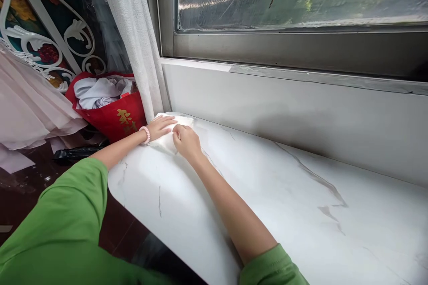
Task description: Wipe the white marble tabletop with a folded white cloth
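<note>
A white cloth (pixel 183 120), thin and nearly the colour of the surface, lies at the far left corner of a white marble-patterned table (pixel 267 213). My left hand (pixel 161 127), with a pink beaded bracelet (pixel 145 135) at the wrist, rests flat on this cloth with its fingers stretched out. Close beside it, my right hand (pixel 187 141) is closed over the cloth's right part. Its fingers are curled in, and their tips are hidden, so whether they pinch the cloth does not show.
A red bag (pixel 112 118) stuffed with pale fabric stands against the table's left end. Above it hangs a white curtain (pixel 132 22). Pink fabric (pixel 33 98) drapes at the left, before white scrolled metalwork (pixel 75 31). Behind the table rise a low wall (pixel 214 93) and a metal-framed window (pixel 284 49).
</note>
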Tool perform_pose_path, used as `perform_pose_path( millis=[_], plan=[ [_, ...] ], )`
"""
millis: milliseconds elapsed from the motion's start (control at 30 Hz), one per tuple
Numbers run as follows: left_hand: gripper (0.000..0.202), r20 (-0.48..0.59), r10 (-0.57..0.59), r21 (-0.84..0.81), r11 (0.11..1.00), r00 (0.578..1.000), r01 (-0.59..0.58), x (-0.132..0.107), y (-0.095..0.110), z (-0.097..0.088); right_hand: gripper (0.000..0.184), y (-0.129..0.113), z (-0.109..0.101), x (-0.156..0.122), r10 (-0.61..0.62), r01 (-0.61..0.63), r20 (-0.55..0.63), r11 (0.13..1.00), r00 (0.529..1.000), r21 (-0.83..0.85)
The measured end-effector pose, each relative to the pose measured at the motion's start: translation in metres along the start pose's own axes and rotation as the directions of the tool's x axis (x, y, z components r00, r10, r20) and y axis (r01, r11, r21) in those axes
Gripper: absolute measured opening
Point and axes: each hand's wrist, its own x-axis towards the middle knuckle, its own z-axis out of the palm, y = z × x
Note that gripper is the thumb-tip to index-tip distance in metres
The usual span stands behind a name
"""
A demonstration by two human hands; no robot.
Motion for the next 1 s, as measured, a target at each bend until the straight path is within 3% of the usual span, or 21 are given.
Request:
perform_pose_path(
  millis=[167,267,333,500,700,833,1000],
  plan=[
    [0.052,-0.048,-0.012,0.008,1.000,0.999,0.012,0.051,-0.022,0.001,0.035,0.009,0.008,0.003,-0.058,0.061,0.059,0.998,0.997,-0.036],
    [0.050,-0.027,0.011,0.067,0.998,1.000,-0.009,0.066,-0.017,0.005,0.037,0.022,0.007,0.007,-0.029,0.029,0.026,1.000,0.999,-0.010],
    [0.049,-0.020,-0.005,0.106,0.994,1.000,0.007,0.064,-0.006,0.008,0.033,0.030,0.004,0.009,0.009,-0.008,-0.030,0.999,1.000,0.038],
    [0.048,0.010,0.049,0.114,0.992,0.999,-0.050,0.027,0.036,0.019,0.035,0.039,0.006,0.009,0.092,-0.077,-0.171,0.993,0.981,0.089],
    [0.046,-0.076,-0.088,0.118,0.988,0.993,0.097,-0.019,0.077,0.020,0.042,0.026,0.020,-0.006,-0.019,0.014,-0.074,0.998,0.997,-0.069],
    [0.048,-0.115,-0.141,0.140,0.978,0.983,0.157,-0.050,0.108,0.020,0.043,0.016,0.017,-0.034,-0.091,0.088,-0.053,0.994,0.994,-0.058],
    [0.050,-0.164,-0.143,0.152,0.974,0.976,0.168,-0.101,0.164,0.026,0.045,0.003,0.001,-0.095,-0.148,0.148,-0.010,0.989,0.989,0.027]
  ],
)
